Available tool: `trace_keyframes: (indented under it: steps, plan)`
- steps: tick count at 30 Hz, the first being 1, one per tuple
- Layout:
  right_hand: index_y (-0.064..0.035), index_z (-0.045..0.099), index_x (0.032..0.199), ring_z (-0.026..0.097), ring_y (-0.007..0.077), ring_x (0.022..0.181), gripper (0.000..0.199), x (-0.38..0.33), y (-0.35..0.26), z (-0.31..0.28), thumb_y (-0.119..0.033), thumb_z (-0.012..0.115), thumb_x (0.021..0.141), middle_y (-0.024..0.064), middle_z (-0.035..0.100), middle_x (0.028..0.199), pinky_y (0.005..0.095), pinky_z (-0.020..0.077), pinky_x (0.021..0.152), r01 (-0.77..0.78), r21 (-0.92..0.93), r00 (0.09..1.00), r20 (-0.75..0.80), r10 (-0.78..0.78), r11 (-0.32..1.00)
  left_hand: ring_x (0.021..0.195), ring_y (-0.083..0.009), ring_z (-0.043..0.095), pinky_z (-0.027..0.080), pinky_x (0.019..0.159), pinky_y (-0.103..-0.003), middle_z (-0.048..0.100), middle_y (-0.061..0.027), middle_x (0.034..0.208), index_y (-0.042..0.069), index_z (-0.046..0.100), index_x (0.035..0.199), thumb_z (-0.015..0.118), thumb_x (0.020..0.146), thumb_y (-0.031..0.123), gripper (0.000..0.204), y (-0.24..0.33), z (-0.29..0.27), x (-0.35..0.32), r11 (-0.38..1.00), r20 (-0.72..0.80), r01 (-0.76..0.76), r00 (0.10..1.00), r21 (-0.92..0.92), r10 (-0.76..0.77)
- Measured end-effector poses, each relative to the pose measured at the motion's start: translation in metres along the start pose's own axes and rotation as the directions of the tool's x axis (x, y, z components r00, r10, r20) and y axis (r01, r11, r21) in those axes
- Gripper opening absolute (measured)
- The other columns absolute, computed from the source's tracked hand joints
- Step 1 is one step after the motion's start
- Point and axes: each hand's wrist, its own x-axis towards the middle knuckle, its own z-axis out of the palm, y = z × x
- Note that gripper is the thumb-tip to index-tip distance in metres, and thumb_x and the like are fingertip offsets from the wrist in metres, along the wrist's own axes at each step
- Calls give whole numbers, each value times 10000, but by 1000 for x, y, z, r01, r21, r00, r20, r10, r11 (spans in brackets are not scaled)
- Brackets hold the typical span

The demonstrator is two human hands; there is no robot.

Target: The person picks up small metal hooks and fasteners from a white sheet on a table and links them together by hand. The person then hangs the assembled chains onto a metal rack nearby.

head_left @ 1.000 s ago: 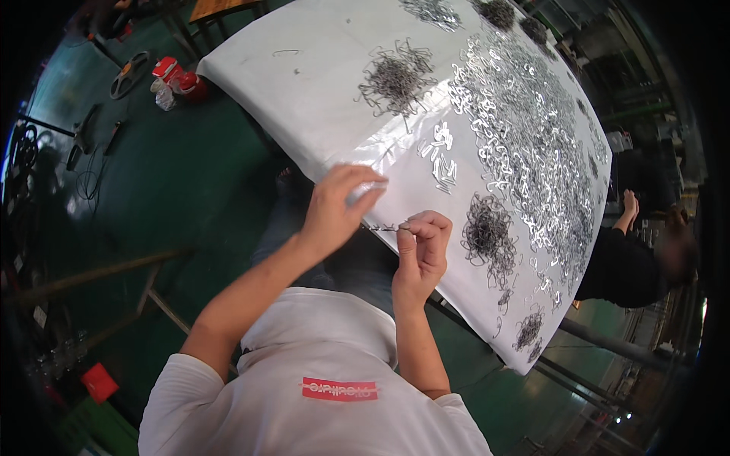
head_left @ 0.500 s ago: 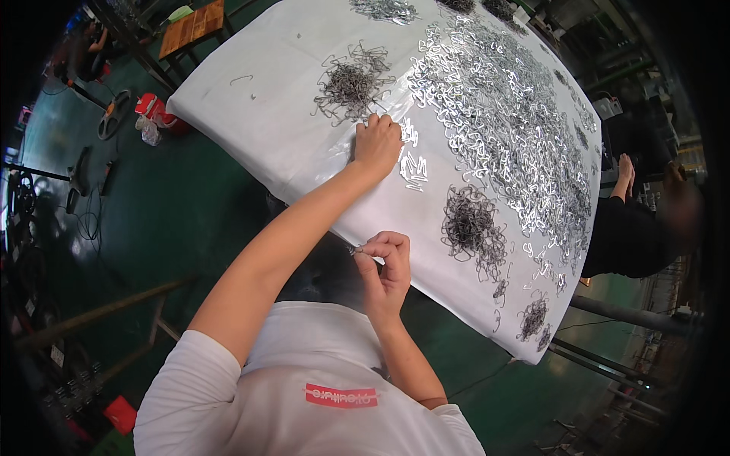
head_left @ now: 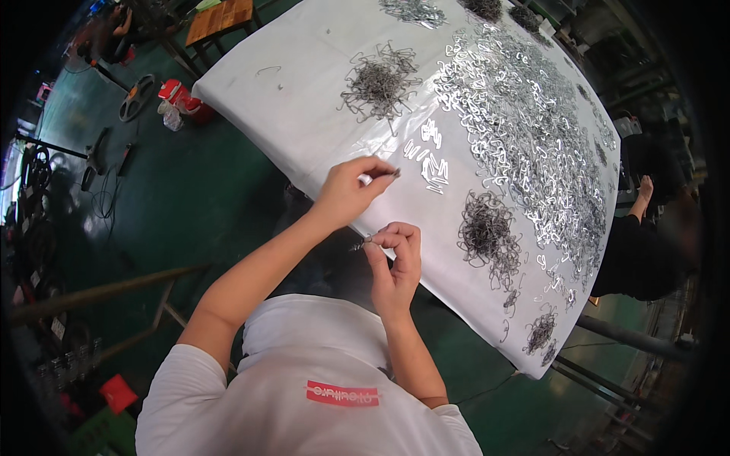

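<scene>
My left hand is above the near edge of the white-covered table, thumb and fingers pinched together. A small dark tip shows at its fingertips, too small to make out. Closer to my body, my right hand pinches a small bunch of thin metal wire pieces between thumb and forefinger, just off the table edge. Beyond my left hand lie several loose shiny bent wire hooks. A dark pile of bent wire hooks sits farther off, and another dark wire pile lies to the right.
A broad spread of shiny hooks covers the table's right part. Smaller dark heaps lie by the right corner. Across the table, at the right, is a person's arm. A red container and a wooden stool stand at the left.
My left hand has drawn back from beside the loose hooks toward the near edge and my right hand, its fingers now pinched. My right hand keeps its pinch. The whole view has shifted slightly.
</scene>
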Motion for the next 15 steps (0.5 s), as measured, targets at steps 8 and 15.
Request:
trace_keyframes:
  steps: [8,15]
  plan:
    - [-18,611,840,505,200,838,87,9,-5,12,-64,667,791,83,506,909,289,421,736,44,-43,998,56,-41,998,706,-70,621,489,652,-210,686,-47,827,-19,672,950,660,819,79,164,48,-45,-71,977,-2,132,991,-168,-134]
    - [-19,613,833,508,200,827,84,11,-8,25,-63,669,789,84,506,900,291,422,731,76,-77,996,46,-73,994,727,-105,637,499,670,-237,692,-67,840,-5,682,940,661,807,60,150,46,-52,-79,988,-83,77,993,-135,-89]
